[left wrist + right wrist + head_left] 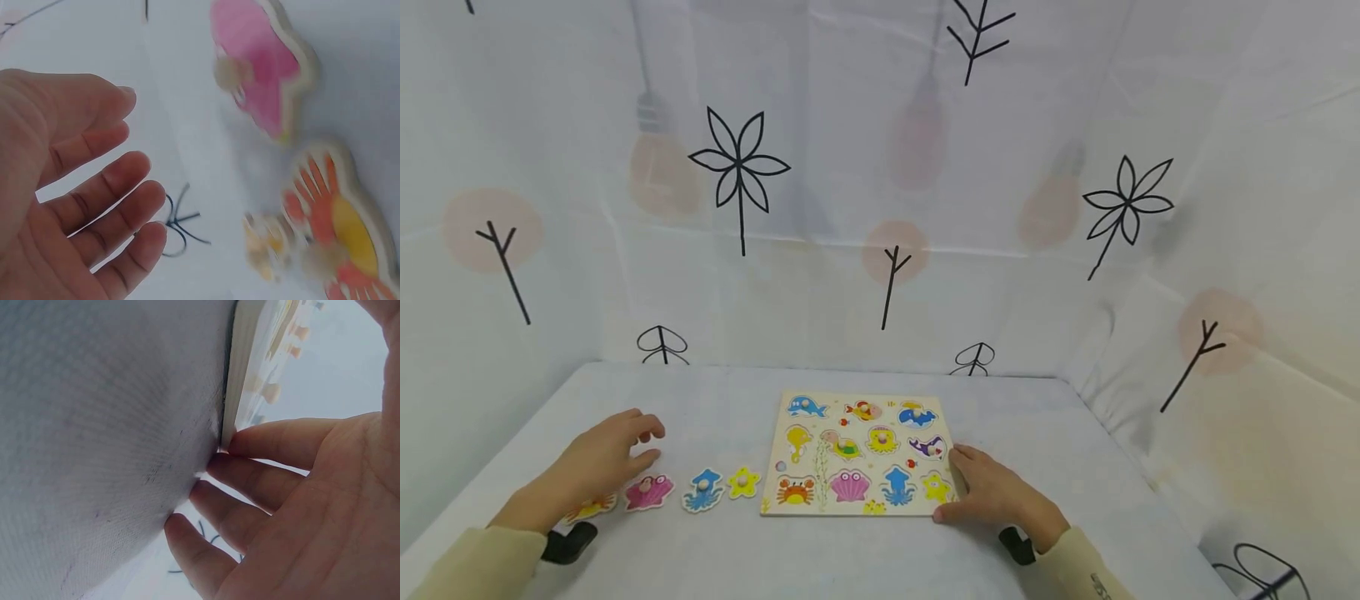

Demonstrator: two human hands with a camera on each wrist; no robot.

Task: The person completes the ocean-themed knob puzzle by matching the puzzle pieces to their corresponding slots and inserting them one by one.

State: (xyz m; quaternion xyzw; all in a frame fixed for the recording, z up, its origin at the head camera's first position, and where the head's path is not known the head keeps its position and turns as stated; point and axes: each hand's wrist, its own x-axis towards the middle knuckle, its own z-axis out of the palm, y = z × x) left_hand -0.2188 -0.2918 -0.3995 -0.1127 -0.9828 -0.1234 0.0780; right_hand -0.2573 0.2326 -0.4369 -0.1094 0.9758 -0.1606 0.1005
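My left hand hovers with loosely bent, empty fingers above the left end of a row of knobbed wooden puzzle pieces. Partly hidden under it is an orange and yellow crab piece. Next to that lies a pink shell piece, then a blue squid piece and a yellow star piece. My right hand touches the right side of a wooden sea-animal puzzle board. In the right wrist view its fairly straight index finger meets the board's edge; the thumb is at the near corner.
Knobbed pieces such as a whale, an octopus and a purple dolphin sit in the board. Its bottom row shows crab, shell, squid and star pictures without knobs. White cloth covers the table; printed fabric walls surround it.
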